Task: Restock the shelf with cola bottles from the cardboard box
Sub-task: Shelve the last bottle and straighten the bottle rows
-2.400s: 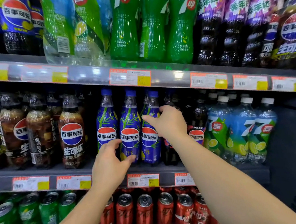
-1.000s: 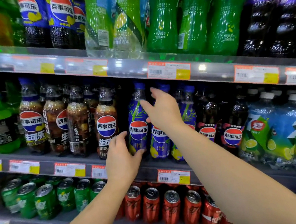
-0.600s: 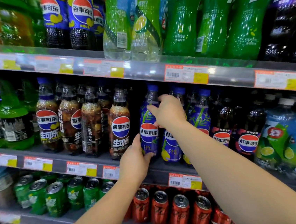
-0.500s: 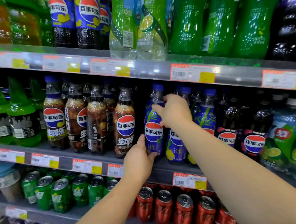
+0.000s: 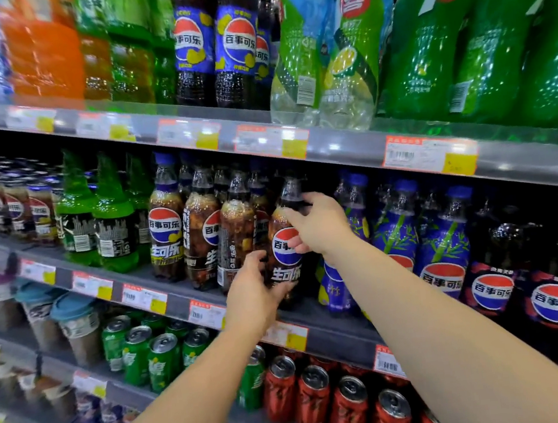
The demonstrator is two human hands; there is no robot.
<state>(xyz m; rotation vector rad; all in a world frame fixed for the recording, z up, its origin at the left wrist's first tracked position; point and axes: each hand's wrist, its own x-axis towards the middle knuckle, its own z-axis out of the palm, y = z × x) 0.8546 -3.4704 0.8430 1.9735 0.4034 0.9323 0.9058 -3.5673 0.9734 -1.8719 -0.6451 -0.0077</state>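
Note:
A dark cola bottle point(image 5: 284, 245) with a black cap and a red-white-blue round logo stands at the front of the middle shelf point(image 5: 183, 300). My right hand point(image 5: 320, 224) grips its neck and shoulder. My left hand point(image 5: 251, 293) cups its lower body from the left. More brown cola bottles point(image 5: 204, 233) stand in a row to its left. Blue-labelled cola bottles point(image 5: 397, 233) with bamboo print stand to its right. The cardboard box is out of view.
Large green and cola bottles point(image 5: 431, 40) fill the top shelf. Green bottles point(image 5: 113, 221) stand further left on the middle shelf, black-labelled cola bottles point(image 5: 551, 289) at the right. Green cans point(image 5: 162, 358) and red cans point(image 5: 311, 397) line the shelf below.
Both hands have moved left from the blue bamboo-print bottles to the dark cola bottle beside them and closed on it. The view has shifted left along the shelf.

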